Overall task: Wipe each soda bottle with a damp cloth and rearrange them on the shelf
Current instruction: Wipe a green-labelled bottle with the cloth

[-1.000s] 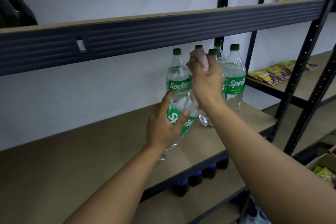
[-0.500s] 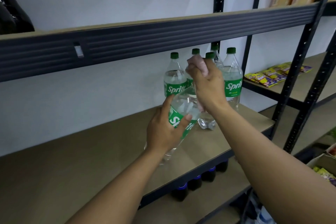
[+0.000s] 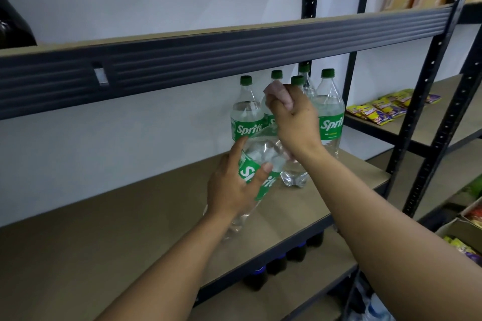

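Fingers (image 3: 238, 150) of your left hand (image 3: 232, 190) are curled round the tilted bottle (image 3: 263, 148), thumb pressed on the green label, the others wrapped behind it. You've got that tilted bottle leaning with its top away from you and to the right, and its base is low by your left wrist, just over the shelf board (image 3: 104, 216); whether the base touches the board, I can't tell.

Now your right hand (image 3: 294, 122): it's up at the top end of the tilted bottle, fingers closed tight round the neck. A pale wad (image 3: 272, 90) pokes out above your knuckles, too blurred to say for sure it's the cloth. The cap of the tilted bottle is hidden inside that fist.

Behind the tilted bottle, five standing bottles (image 3: 246, 114) with green caps are bunched upright toward the wall, one of them just beside it on the right with its clear base showing. Above the tilted bottle runs the dark shelf beam (image 3: 234, 52). Below it, under the board's front edge, a row of dark bottles (image 3: 276, 266) sits on the lower level. Well off to the right of the tilted bottle, yellow and purple snack packets (image 3: 378, 112) lie on the neighbouring rack.
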`<state>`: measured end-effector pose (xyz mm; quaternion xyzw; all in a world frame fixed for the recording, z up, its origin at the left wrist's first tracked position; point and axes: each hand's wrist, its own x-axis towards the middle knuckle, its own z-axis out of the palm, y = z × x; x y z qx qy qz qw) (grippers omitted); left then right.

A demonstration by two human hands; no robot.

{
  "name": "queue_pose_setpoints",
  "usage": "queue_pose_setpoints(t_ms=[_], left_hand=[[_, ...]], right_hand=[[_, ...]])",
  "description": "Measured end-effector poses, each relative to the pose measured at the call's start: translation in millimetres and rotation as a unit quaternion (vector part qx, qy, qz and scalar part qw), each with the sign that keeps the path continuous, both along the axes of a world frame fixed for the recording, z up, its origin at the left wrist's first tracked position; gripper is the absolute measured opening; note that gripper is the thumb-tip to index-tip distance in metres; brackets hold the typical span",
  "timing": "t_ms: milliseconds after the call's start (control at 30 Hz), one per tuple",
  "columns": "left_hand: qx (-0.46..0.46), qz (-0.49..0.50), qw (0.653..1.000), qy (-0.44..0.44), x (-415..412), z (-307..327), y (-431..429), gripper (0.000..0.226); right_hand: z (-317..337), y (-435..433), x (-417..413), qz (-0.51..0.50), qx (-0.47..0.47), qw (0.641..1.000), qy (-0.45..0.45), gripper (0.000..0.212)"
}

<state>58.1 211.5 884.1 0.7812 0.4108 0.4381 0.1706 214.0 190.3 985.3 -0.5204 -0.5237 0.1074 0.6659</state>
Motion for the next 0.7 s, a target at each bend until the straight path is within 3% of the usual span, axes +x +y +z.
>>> queue_pose_setpoints(t_ms=[67, 133, 333, 400, 533, 700], left_hand=[[-0.061, -0.094, 0.992, -0.058, -11.2, 2.4, 16.0, 0.077], [-0.082, -0.126, 0.985, -0.082, -17.9, 3.3, 23.8, 0.069], [0.031, 0.071, 0.996, -0.039, 0.4, -5.1, -7.5, 0.087], [0.017, 0.066, 0.996, -0.061, -4.3, -5.5, -5.3, 0.09], [0.007, 0.028, 0.992, -0.122, -22.9, -9.3, 9.7, 0.085], [0.017, 0.023, 0.984, -0.177, -41.1, -7.9, 16.6, 0.078]], right_hand=[[1.3, -4.1, 1.6, 0.057, 0.024, 0.998, -0.016, 0.014], [2.1, -2.5, 0.3, 0.08, 0.029, 0.996, -0.023, 0.014], [8.8, 21.4, -20.2, -0.04, 0.001, 0.997, -0.072, 0.011], [5.8, 20.8, -28.4, -0.004, 0.023, 0.999, -0.033, 0.01], [-26.4, 12.6, -52.1, 0.085, 0.027, 0.995, 0.045, 0.039], [-87.0, 10.8, -91.1, 0.116, 0.0, 0.987, 0.113, 0.042]])
